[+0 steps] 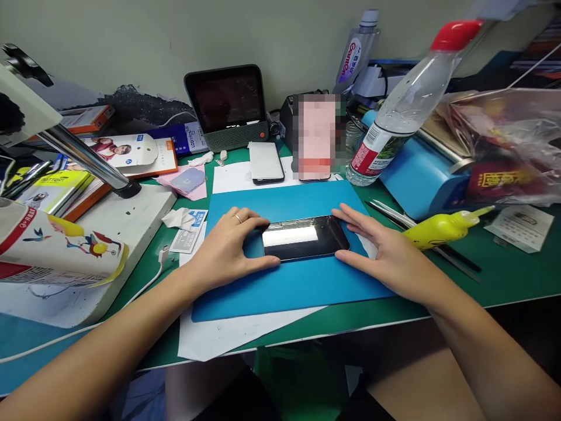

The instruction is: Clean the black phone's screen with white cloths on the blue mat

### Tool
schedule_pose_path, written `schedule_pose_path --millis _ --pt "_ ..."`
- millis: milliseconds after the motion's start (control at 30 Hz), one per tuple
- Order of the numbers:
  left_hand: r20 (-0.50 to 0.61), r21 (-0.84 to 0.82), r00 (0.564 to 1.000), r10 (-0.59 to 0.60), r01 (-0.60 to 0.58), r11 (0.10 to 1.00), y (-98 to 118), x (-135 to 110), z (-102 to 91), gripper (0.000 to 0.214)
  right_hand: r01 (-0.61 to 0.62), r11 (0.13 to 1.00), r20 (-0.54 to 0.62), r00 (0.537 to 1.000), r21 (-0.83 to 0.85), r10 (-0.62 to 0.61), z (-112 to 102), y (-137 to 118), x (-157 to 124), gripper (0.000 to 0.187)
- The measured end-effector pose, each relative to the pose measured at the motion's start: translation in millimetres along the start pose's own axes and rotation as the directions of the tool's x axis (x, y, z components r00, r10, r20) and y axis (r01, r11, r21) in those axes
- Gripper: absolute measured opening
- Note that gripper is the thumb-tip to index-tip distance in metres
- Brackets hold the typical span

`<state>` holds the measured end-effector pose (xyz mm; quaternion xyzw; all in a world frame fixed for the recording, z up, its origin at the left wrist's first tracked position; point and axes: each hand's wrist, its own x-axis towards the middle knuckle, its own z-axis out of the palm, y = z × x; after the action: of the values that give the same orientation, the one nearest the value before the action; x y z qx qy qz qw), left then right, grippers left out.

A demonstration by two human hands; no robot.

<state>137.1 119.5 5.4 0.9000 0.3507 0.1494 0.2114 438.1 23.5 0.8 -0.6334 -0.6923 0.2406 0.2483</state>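
Note:
A black smartphone (302, 238) lies flat, screen up, on a blue mat (280, 286), with a bright reflection across its glass. My left hand (232, 248), wearing a ring, grips the phone's left end, thumb on the near edge and fingers on the far edge. At the right end, my right hand (381, 248) spans the phone between thumb and fingers, its fingertips at the corners. Behind the mat lie a white phone-sized slab (266, 162) and an upright phone with a blurred pink screen (315, 137).
To the right are a yellow squeeze bottle (442, 229), thin tools (456, 260) and a red-capped water bottle (385, 128). A smart display (228, 105) stands at the back. On the left are a lamp base (149, 204), a printed paper roll (56, 245) and a white cable (149, 280).

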Motion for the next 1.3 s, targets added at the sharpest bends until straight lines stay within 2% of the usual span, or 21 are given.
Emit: schedule_pose_path --millis 133,700,967,1300 --pt "-0.016 -0.003 1.0 0.002 -0.002 1.0 1.5 0.0 0.6 0.065 0.003 1.0 -0.027 1.0 -0.026 -0.004 1.3 -3.6 0.1 0.076" --pt "-0.006 0.024 1.0 0.012 -0.012 1.0 2.5 1.0 -0.2 0.065 -0.011 0.991 -0.019 1.0 0.137 0.014 5.5 7.2 -1.0 0.076" --pt "-0.003 0.02 1.0 -0.001 0.001 1.0 2.3 0.7 -0.3 0.064 0.0 0.999 -0.028 1.0 -0.044 -0.001 3.7 6.5 0.3 0.07" --pt "0.001 0.014 1.0 -0.015 0.015 1.0 2.7 0.7 -0.2 0.065 -0.005 0.997 -0.028 1.0 -0.073 0.003 2.4 8.0 0.1 0.069"
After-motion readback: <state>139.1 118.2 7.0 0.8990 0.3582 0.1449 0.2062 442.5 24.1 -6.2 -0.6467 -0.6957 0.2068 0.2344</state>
